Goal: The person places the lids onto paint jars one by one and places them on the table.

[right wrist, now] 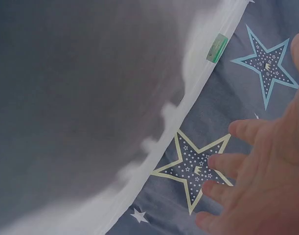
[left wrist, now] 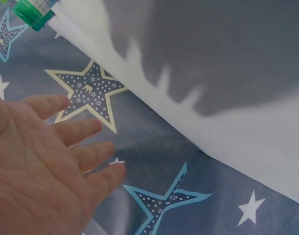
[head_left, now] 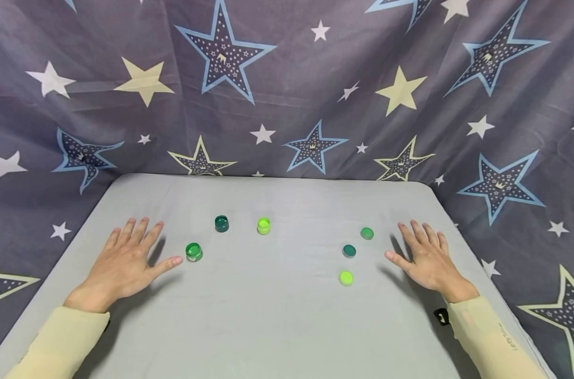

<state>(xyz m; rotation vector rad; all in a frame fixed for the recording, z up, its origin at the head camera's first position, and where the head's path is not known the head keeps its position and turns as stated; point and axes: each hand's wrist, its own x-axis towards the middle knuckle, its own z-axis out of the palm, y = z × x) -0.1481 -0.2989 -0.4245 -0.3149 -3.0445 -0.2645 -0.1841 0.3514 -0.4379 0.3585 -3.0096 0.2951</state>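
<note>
My left hand is spread flat with straight fingers on the left, holding nothing. Just past its thumb tip is a small green jar, open at the top, also seen in the left wrist view as a green jar with a printed label. Behind it stand a dark green open jar and a lime one. On the right, my right hand is likewise spread and holds nothing. Nearest to it lies a green round lid, beside a dark teal lid and a lime lid.
Everything lies on a table with a pale grey cover. A dark curtain patterned with stars hangs behind it and along both sides. A small black tag shows by the right cuff.
</note>
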